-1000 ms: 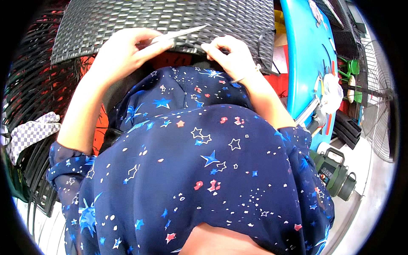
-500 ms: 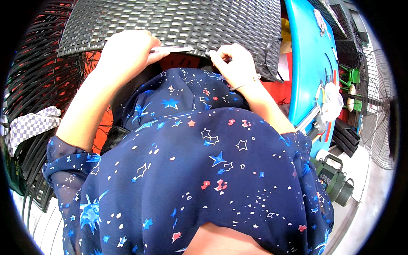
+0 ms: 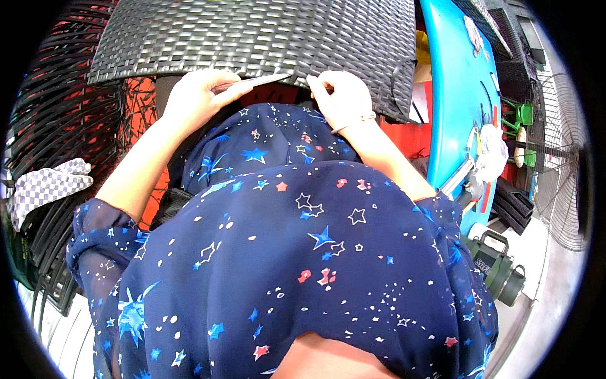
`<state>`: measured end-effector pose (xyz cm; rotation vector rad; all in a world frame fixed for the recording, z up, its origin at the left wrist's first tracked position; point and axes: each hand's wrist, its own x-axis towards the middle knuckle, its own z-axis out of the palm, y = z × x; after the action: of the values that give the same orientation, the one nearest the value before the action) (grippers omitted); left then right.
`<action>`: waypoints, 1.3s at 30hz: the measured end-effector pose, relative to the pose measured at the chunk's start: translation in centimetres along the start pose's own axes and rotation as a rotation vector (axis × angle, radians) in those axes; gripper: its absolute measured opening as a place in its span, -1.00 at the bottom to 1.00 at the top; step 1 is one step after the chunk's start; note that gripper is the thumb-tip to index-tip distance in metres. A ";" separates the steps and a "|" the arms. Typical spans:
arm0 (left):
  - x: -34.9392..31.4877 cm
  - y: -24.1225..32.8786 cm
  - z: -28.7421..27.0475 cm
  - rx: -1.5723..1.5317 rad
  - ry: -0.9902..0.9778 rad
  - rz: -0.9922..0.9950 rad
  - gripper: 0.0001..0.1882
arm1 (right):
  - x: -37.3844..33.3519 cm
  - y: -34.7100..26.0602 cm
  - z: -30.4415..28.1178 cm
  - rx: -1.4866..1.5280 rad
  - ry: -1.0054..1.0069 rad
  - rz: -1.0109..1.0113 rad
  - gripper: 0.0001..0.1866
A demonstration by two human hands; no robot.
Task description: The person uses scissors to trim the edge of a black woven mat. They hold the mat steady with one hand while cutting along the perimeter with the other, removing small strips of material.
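A black woven wicker panel [image 3: 265, 38] spans the upper middle, its near edge just above my lap. My left hand [image 3: 201, 95] is closed on a slim, pointed metal blade [image 3: 268, 79]; its handle is hidden in the fingers, so I cannot tell whether it is a knife or one side of scissors. The blade points right, its tip at the panel's near edge. Close to that tip, my right hand [image 3: 346, 98] pinches at the same edge, thumb and forefinger together. Whatever lies between those fingers is too small to make out.
Black strips [image 3: 63, 107] hang thickly at left, near a checkered glove [image 3: 53, 183]. On the right stands a blue table [image 3: 451, 95] with tools and a crumpled plastic bag [image 3: 491, 151]. Beyond are a fan [image 3: 565, 158] and a dark green flask [image 3: 499, 271].
My left hand has moved down and slightly right, and more of the blade shows, now tilted up to the right. My right hand has shifted a little left and down.
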<state>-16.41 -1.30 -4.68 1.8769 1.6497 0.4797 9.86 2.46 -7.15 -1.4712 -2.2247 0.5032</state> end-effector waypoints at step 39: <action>-2.2 -2.0 -2.1 -0.216 0.022 -0.195 -0.74 | 1.8 1.0 -2.3 0.314 -0.214 -0.080 -0.78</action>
<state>-19.65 -2.89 -4.14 1.5437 1.7005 0.5728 11.23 4.65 -5.45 -1.2096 -2.2247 0.9734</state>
